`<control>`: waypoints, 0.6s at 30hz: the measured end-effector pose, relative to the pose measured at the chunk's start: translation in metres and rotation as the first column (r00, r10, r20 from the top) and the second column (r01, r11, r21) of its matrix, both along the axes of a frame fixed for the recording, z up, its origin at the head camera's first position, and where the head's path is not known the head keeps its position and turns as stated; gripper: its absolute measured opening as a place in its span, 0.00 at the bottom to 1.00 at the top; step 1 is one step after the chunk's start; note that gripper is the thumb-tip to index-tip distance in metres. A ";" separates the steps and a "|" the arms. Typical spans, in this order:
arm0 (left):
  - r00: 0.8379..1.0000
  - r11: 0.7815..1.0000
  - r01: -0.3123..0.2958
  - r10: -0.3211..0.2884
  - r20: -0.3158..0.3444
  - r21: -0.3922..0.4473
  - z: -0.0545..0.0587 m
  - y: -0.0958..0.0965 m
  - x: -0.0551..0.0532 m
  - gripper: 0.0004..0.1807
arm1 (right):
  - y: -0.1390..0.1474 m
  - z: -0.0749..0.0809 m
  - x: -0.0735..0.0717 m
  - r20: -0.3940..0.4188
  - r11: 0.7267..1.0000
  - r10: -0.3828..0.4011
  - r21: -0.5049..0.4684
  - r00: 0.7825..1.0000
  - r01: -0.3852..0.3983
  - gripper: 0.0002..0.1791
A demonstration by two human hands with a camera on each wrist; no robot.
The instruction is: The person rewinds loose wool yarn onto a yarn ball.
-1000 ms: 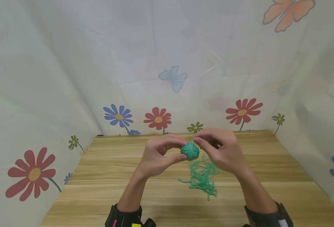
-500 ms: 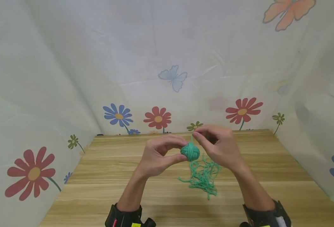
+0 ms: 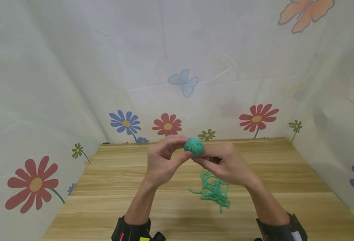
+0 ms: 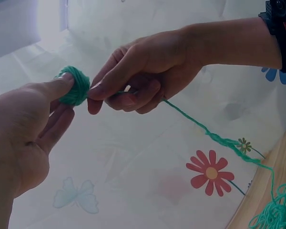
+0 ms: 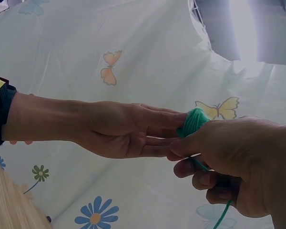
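Observation:
Between the thumb and fingers of my left hand [image 3: 162, 160] is a small ball of green yarn [image 3: 194, 147], held up above the table. Right beside the ball, my right hand [image 3: 229, 164] pinches the yarn strand between thumb and forefinger. In the left wrist view that strand [image 4: 188, 117] passes through the curled fingers of the right hand [image 4: 148, 67], shows a twisted stretch, and runs down to a loose heap of yarn [image 4: 279, 210]. The heap [image 3: 214, 190] lies tangled on the table below the right hand, with one short end sticking out left.
A light wood-grain table [image 3: 128, 187] lies under the hands. White cloth walls with printed flowers and butterflies [image 3: 183, 83] close off its back and sides. Each wrist wears a black camera band [image 3: 133, 231].
My right hand, earlier raised with a short strand drawn up from the ball, has come down to the ball's right side. My left hand has lifted the ball slightly, up and left.

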State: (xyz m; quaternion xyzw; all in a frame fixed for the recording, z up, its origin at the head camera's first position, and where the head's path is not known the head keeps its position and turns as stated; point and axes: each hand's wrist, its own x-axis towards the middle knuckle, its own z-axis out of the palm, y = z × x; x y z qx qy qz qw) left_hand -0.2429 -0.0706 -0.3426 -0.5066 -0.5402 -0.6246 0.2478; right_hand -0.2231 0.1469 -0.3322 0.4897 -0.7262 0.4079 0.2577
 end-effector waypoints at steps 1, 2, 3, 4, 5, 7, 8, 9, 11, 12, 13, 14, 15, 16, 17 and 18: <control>1.000 1.000 -0.021 0.021 -0.006 0.003 0.000 0.000 0.000 0.25 | 0.000 0.001 0.002 0.004 1.000 0.010 0.013 1.000 -0.010 0.12; 0.999 0.999 -0.040 0.040 -0.013 0.005 0.000 0.001 -0.001 0.25 | 0.000 0.002 0.004 0.003 1.000 0.013 0.026 1.000 -0.013 0.12; 0.998 0.998 -0.059 0.059 -0.019 0.005 0.000 0.001 -0.001 0.25 | 0.000 0.003 0.006 0.002 0.999 0.014 0.036 1.000 -0.015 0.11; 0.997 0.997 -0.073 0.073 -0.024 0.005 0.001 0.001 -0.001 0.25 | 0.000 0.004 0.008 -0.005 0.999 0.012 0.043 1.000 -0.012 0.11; 0.996 0.996 -0.085 0.086 -0.028 0.004 0.001 0.001 0.000 0.25 | 0.000 0.006 0.010 -0.014 0.999 0.010 0.042 1.000 -0.009 0.11; 0.994 0.995 -0.101 0.101 -0.035 0.001 0.004 0.002 0.002 0.25 | 0.000 0.009 0.015 -0.034 1.000 0.009 0.013 0.999 -0.009 0.11; 0.994 0.995 -0.103 0.103 -0.035 -0.001 0.005 0.003 0.003 0.25 | 0.000 0.010 0.016 -0.046 1.000 0.006 -0.011 0.999 -0.007 0.11; 0.994 0.995 -0.104 0.104 -0.035 -0.004 0.007 0.003 0.005 0.25 | 0.000 0.012 0.018 -0.061 0.999 0.000 -0.037 0.998 -0.002 0.09; 0.994 0.994 -0.104 0.103 -0.032 -0.016 0.010 0.004 0.009 0.24 | 0.000 0.013 0.020 -0.088 0.996 -0.014 -0.091 0.996 0.006 0.03; 0.994 0.995 -0.102 0.101 -0.031 -0.023 0.011 0.004 0.010 0.24 | 0.000 0.014 0.020 -0.102 0.993 -0.025 -0.114 0.994 0.013 0.05; 0.995 0.995 -0.098 0.097 -0.028 -0.029 0.012 0.004 0.011 0.23 | -0.001 0.014 0.020 -0.121 0.991 -0.039 -0.135 0.992 0.022 0.09; 0.995 0.995 -0.095 0.094 -0.023 -0.036 0.012 0.004 0.012 0.23 | -0.002 0.014 0.019 -0.135 0.988 -0.053 -0.152 0.989 0.032 0.13; 0.996 0.995 -0.092 0.092 -0.020 -0.041 0.013 0.004 0.013 0.23 | -0.002 0.014 0.019 -0.150 0.985 -0.068 -0.164 0.986 0.043 0.17; 0.996 0.995 -0.088 0.088 -0.015 -0.047 0.013 0.004 0.014 0.23 | -0.003 0.014 0.018 -0.162 0.983 -0.080 -0.176 0.984 0.051 0.19; 0.996 0.995 -0.085 0.084 -0.009 -0.051 0.013 0.004 0.015 0.22 | -0.004 0.014 0.017 -0.170 0.981 -0.089 -0.187 0.982 0.056 0.20; 0.997 0.995 -0.081 0.081 -0.004 -0.054 0.013 0.004 0.016 0.22 | -0.004 0.014 0.016 -0.171 0.979 -0.095 -0.195 0.981 0.061 0.20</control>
